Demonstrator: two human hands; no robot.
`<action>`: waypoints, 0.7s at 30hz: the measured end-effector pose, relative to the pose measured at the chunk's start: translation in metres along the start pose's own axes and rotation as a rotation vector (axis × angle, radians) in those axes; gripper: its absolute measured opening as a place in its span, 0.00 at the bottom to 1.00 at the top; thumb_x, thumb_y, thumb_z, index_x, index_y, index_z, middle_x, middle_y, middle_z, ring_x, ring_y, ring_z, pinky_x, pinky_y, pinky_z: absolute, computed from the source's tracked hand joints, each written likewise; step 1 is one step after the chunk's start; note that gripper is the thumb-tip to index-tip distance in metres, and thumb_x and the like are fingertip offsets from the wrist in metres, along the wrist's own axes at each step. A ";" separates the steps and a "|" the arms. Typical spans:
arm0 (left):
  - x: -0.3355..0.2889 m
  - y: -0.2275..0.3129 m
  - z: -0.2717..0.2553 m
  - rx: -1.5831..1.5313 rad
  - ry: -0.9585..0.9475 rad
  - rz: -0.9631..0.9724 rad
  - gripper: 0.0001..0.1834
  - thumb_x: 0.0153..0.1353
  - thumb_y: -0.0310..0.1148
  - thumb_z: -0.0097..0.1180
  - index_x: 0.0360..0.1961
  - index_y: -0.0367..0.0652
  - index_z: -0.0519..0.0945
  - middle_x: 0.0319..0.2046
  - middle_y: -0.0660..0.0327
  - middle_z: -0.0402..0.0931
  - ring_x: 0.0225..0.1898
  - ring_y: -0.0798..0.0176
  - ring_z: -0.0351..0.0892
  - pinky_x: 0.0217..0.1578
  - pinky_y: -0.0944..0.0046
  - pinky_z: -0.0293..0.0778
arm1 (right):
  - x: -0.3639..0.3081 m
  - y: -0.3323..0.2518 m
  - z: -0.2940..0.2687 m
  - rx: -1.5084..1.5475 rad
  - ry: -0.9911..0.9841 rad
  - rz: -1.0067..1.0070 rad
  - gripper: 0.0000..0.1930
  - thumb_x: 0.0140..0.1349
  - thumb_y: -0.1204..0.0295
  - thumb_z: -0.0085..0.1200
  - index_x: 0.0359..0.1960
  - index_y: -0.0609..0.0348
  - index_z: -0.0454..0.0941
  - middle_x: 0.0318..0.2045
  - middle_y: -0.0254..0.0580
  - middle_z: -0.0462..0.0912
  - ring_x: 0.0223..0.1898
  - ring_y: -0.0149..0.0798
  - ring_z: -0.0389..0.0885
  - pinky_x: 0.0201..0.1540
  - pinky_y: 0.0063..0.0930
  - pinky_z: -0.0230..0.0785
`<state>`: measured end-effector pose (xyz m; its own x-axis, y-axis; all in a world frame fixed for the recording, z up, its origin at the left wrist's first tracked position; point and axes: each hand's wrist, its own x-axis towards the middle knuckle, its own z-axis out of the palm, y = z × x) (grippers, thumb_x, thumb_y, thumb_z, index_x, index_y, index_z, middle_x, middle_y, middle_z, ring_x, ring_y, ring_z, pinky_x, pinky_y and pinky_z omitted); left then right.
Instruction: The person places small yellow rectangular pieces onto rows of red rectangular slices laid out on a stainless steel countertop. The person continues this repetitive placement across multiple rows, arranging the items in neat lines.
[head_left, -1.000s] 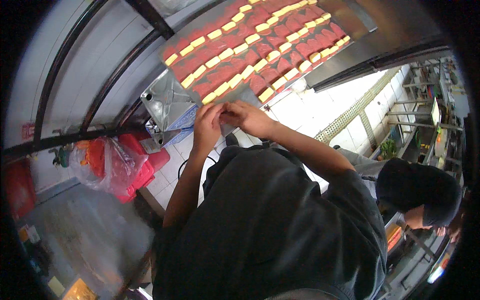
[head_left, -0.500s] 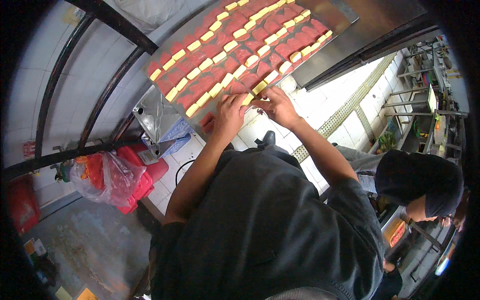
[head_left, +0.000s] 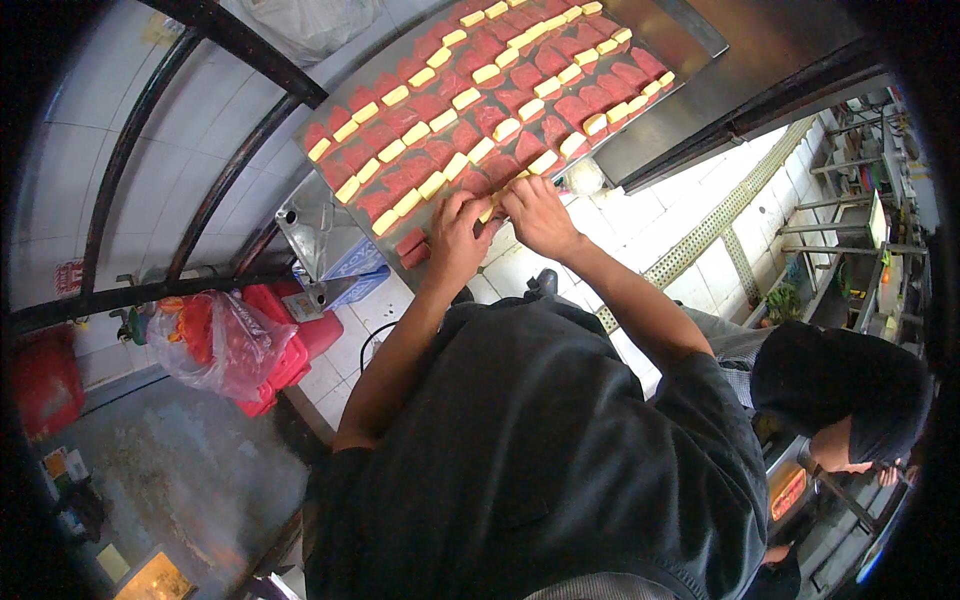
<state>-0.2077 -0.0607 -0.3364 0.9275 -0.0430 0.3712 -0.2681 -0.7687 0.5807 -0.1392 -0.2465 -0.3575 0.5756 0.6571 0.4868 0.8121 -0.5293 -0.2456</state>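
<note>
Thin red meat slices (head_left: 432,105) lie in rows on a metal worktop (head_left: 300,150), with yellow sticks (head_left: 485,73) laid across them. At the near edge, my left hand (head_left: 460,238) and my right hand (head_left: 540,216) meet with fingers curled around one slice. A short yellow stick (head_left: 487,214) shows between them, and the slice itself is mostly hidden under my fingers. Left of my left hand sit small rolled meat pieces (head_left: 411,246), side by side.
A steel stand (head_left: 318,235) is at the left, near pink crates (head_left: 285,375) and a clear plastic bag (head_left: 215,340). Black metal bars (head_left: 215,190) run along the left wall. At the right a co-worker in a black head covering (head_left: 835,385) bends over a counter. White floor tiles (head_left: 640,220) lie below.
My fingers have curled in further over the slice, and my right hand has shifted slightly left, closer to my left hand. The view has shifted a little.
</note>
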 end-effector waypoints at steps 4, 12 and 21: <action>0.002 -0.006 0.007 -0.037 0.032 -0.002 0.15 0.60 0.30 0.71 0.48 0.41 0.86 0.45 0.54 0.77 0.50 0.45 0.77 0.54 0.46 0.73 | 0.021 -0.003 -0.012 0.167 0.060 0.150 0.10 0.57 0.74 0.60 0.41 0.51 0.84 0.43 0.37 0.79 0.50 0.48 0.75 0.54 0.44 0.67; 0.002 -0.013 0.005 -0.058 -0.052 -0.087 0.13 0.65 0.30 0.65 0.50 0.40 0.85 0.46 0.51 0.78 0.51 0.42 0.77 0.55 0.44 0.72 | 0.018 0.013 -0.029 0.139 -0.013 -0.183 0.17 0.54 0.74 0.63 0.46 0.48 0.90 0.52 0.27 0.87 0.57 0.39 0.77 0.55 0.40 0.66; 0.007 -0.008 -0.005 -0.004 0.001 0.012 0.20 0.66 0.31 0.65 0.58 0.42 0.78 0.45 0.49 0.81 0.50 0.39 0.79 0.55 0.40 0.71 | 0.040 0.017 -0.031 0.179 -0.244 -0.115 0.14 0.56 0.71 0.64 0.45 0.50 0.90 0.53 0.28 0.88 0.62 0.40 0.74 0.55 0.41 0.64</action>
<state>-0.2007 -0.0519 -0.3345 0.9239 -0.0512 0.3792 -0.2801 -0.7658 0.5789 -0.1051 -0.2461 -0.3160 0.4679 0.8278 0.3095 0.8646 -0.3561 -0.3545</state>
